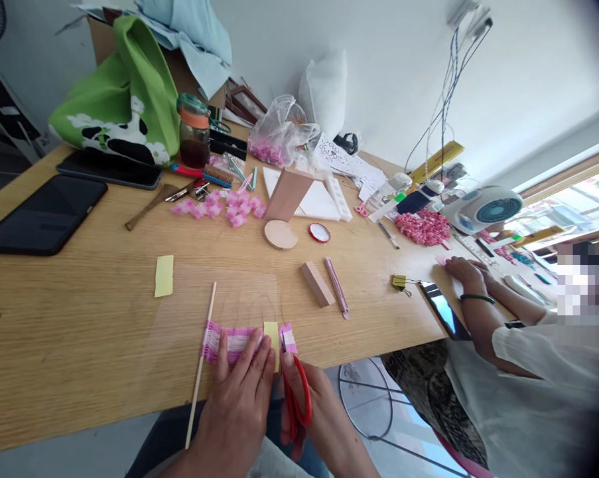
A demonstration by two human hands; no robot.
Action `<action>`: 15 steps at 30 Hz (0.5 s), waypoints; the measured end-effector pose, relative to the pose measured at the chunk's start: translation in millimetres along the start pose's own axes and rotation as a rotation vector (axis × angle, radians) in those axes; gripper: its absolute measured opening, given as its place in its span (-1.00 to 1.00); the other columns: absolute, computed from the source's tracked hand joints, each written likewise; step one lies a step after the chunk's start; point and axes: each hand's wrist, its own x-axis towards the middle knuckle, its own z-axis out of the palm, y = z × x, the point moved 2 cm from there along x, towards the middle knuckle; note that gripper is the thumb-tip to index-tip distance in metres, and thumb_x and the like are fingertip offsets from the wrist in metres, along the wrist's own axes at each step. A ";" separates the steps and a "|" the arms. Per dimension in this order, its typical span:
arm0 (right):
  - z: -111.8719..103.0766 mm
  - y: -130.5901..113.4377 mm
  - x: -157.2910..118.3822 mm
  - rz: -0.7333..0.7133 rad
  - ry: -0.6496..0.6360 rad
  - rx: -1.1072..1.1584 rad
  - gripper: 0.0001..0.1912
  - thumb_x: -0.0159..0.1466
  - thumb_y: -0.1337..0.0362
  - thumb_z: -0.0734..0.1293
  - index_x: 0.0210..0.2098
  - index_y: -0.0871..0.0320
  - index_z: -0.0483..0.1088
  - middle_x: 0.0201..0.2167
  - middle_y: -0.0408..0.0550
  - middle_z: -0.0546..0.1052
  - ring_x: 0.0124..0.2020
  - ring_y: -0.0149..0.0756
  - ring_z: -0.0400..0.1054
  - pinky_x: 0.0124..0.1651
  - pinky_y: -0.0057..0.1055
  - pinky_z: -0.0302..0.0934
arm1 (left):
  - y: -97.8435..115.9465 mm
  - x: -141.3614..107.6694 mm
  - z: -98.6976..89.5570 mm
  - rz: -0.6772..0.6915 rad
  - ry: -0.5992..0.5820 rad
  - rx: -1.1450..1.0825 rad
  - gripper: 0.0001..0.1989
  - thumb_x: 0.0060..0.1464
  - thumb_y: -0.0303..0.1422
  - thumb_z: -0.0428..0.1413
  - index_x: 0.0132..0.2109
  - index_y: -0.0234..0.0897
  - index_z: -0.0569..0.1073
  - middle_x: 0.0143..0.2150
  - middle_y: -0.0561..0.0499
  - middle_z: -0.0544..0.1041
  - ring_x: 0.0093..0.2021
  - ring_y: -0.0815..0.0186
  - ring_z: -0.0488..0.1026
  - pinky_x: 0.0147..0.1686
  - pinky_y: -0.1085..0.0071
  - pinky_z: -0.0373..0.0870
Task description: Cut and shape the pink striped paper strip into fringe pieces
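Left hand (237, 408), lower centre, outer finger spread, flattens pink-striped fabric (212, 340); right hand (326, 408) grips red-handled scissors (308, 398). I'd cut square, beside yellow tape (270, 330).

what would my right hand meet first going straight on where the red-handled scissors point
Likely the pink-and-white striped fabric strip right at the scissors; whether the blades touch it is unclear.

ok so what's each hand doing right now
Left hand: open, fingers flat on the pink-and-white strip.
Right hand: closed on the red-handled scissors, blades at the strip's right end.
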 end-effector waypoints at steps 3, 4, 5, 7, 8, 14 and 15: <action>0.9 0.3 1.3 -0.011 0.021 -0.014 -0.31 0.10 -0.43 0.12 -0.49 0.14 0.20 -0.79 -0.21 0.28 -0.77 -0.43 0.18 -0.79 -0.55 0.10 | 0.1 1.0 -0.6 -0.001 0.003 -0.002 -0.59 0.32 -0.48 -0.22 0.04 -0.36 0.49 0.13 -0.14 0.49 0.23 0.14 0.31 0.33 -0.12 -0.22; 1.2 0.5 1.7 -0.013 0.023 -0.017 -0.32 0.11 -0.42 0.12 -0.49 0.14 0.19 -0.79 -0.21 0.29 -0.77 -0.43 0.18 -0.80 -0.55 0.10 | 0.0 1.3 -0.7 0.001 0.000 0.000 -0.59 0.31 -0.48 -0.22 0.05 -0.36 0.49 0.13 -0.14 0.48 0.24 0.14 0.30 0.33 -0.13 -0.22; 1.4 0.5 1.9 -0.016 0.025 -0.020 -0.33 0.11 -0.41 0.12 -0.48 0.13 0.19 -0.79 -0.21 0.29 -0.77 -0.43 0.19 -0.80 -0.55 0.09 | 0.0 1.6 -0.8 0.004 -0.002 0.003 -0.59 0.31 -0.48 -0.22 0.05 -0.35 0.49 0.14 -0.14 0.48 0.24 0.13 0.29 0.33 -0.13 -0.21; 1.3 0.3 2.0 -0.021 0.027 -0.026 -0.34 0.13 -0.40 0.12 -0.48 0.13 0.19 -0.79 -0.22 0.29 -0.78 -0.44 0.18 -0.80 -0.56 0.08 | 0.1 1.7 -0.9 0.009 -0.005 0.006 -0.60 0.31 -0.49 -0.21 0.06 -0.35 0.48 0.15 -0.13 0.47 0.25 0.13 0.28 0.33 -0.13 -0.21; 1.1 0.0 2.0 -0.021 0.032 -0.031 -0.34 0.13 -0.40 0.11 -0.48 0.13 0.19 -0.79 -0.22 0.29 -0.78 -0.44 0.17 -0.80 -0.57 0.07 | 0.2 1.6 -0.8 0.009 -0.004 0.006 -0.60 0.30 -0.49 -0.21 0.07 -0.34 0.47 0.15 -0.13 0.47 0.25 0.13 0.28 0.33 -0.13 -0.20; 0.4 -4.2 1.4 -0.023 0.040 -0.079 -0.33 0.13 -0.40 0.11 -0.48 0.14 0.21 -0.78 -0.21 0.29 -0.78 -0.45 0.17 -0.81 -0.58 0.03 | 0.4 0.5 0.2 -0.013 -0.002 -0.020 -0.58 0.29 -0.51 -0.23 0.11 -0.33 0.44 0.16 -0.11 0.46 0.25 0.14 0.28 0.33 -0.12 -0.19; 0.3 -4.9 1.5 -0.024 0.043 -0.086 -0.33 0.14 -0.40 0.12 -0.48 0.14 0.21 -0.78 -0.21 0.29 -0.78 -0.45 0.17 -0.81 -0.58 0.03 | 0.3 0.3 0.4 -0.016 -0.004 -0.028 -0.58 0.30 -0.51 -0.23 0.11 -0.32 0.44 0.16 -0.11 0.46 0.25 0.14 0.28 0.34 -0.11 -0.20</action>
